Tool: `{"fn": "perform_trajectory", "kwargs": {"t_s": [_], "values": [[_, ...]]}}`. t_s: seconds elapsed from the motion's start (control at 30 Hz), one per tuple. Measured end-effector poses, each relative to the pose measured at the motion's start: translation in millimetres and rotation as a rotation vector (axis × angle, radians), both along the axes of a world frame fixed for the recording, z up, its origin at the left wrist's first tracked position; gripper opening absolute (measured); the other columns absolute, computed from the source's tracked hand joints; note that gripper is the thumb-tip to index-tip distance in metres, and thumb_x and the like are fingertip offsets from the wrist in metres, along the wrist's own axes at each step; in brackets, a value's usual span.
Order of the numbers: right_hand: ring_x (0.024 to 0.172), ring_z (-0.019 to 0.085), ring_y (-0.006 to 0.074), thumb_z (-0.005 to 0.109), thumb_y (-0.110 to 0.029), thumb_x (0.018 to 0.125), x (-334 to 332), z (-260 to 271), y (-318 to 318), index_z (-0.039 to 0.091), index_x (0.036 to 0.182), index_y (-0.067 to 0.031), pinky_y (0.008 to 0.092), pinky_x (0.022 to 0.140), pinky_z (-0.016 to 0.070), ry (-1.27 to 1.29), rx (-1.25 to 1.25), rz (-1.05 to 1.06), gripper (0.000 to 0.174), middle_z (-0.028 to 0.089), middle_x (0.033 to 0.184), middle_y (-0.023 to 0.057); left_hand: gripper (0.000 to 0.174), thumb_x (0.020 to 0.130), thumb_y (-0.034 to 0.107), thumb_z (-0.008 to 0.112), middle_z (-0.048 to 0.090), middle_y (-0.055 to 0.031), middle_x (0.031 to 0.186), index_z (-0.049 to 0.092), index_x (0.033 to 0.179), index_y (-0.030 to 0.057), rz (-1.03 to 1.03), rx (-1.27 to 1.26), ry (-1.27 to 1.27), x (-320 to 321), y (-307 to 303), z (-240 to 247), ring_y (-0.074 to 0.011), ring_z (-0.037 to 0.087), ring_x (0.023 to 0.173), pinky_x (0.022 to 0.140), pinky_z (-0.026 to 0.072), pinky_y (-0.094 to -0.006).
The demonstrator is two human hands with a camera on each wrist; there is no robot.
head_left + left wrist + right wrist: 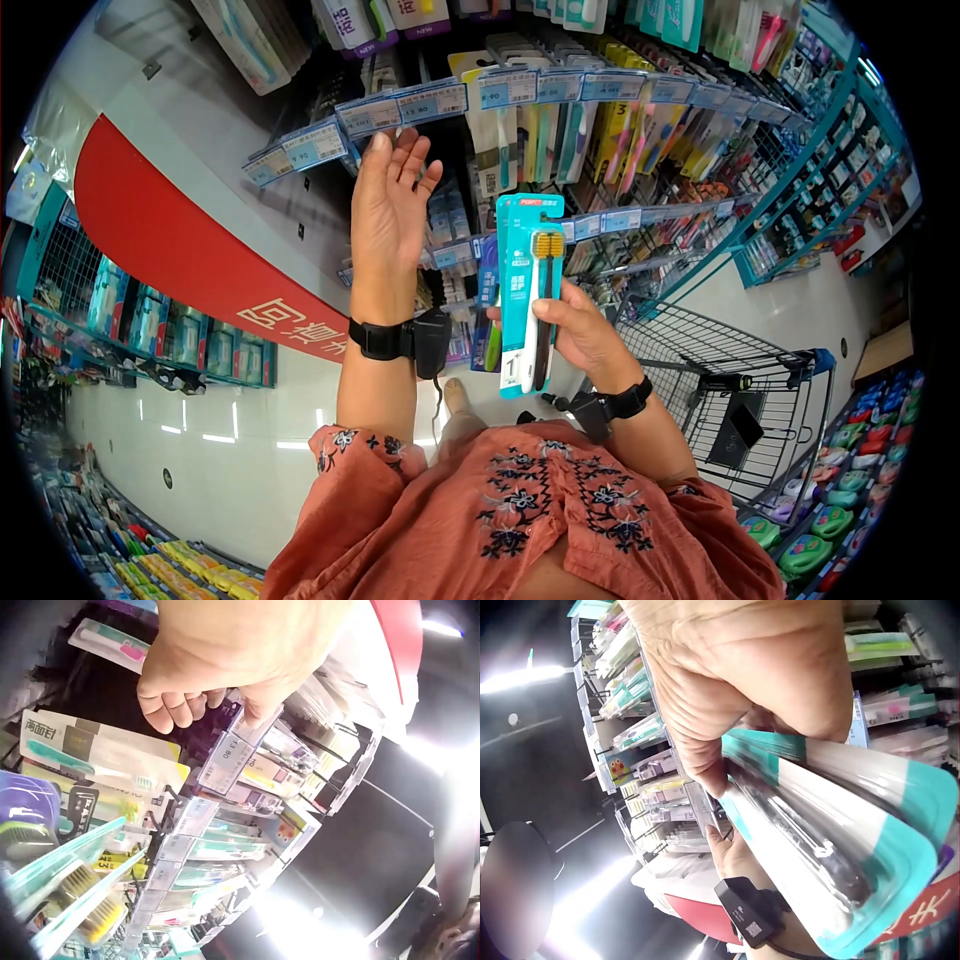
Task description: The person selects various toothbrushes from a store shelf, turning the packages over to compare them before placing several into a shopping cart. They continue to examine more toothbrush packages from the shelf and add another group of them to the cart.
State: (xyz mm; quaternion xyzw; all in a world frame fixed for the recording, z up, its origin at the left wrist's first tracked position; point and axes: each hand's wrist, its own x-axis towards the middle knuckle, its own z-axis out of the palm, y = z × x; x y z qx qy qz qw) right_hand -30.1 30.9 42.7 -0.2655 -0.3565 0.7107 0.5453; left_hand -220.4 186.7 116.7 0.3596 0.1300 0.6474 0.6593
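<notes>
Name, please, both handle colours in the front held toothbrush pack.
A white handle and a black handle; best in head view.

The toothbrush packs (516, 290) are before the display rack (612, 86), left of the shopping cart (660, 345)

Teal-edged packs (817, 851) in the right fingers (711, 771), left hand (736, 856) beyond.

wire cart (665, 335), right | red panel (190, 240), left | green packs (805, 555), lower right
</notes>
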Motion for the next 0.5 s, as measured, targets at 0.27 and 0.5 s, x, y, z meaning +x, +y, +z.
{"fn": "perform_trajectory", "kwargs": {"t_s": [0.27, 0.5], "values": [[0.118, 0.064, 0.0315, 0.070, -0.020, 0.091, 0.3, 2.0, 0.7, 0.042, 0.143, -0.0004, 0.0461, 0.101, 0.0529, 0.008, -0.016, 0.005, 0.062, 0.061, 0.127, 0.0173, 0.026, 0.095, 0.031, 0.071, 0.064, -0.0051, 0.104, 0.063, 0.108, 0.0097, 0.043, 0.024, -0.027, 1.5, 5.5, 3.3, -0.0176, 0.061, 0.103, 0.086, 0.0523, -0.0348], [0.117, 0.064, 0.0315, 0.070, -0.021, 0.092, -0.9, 1.8, 1.1, 0.042, 0.143, -0.0013, 0.0464, 0.100, 0.0538, 0.009, -0.015, 0.015, 0.062, 0.061, 0.127, 0.0169, 0.030, 0.092, 0.035, 0.075, 0.063, -0.0026, 0.103, 0.061, 0.106, 0.0116, 0.076, 0.049, 0.028, 1.3, -1.5, 9.5, -0.0173, 0.060, 0.103, 0.087, 0.0494, -0.0338]]}}
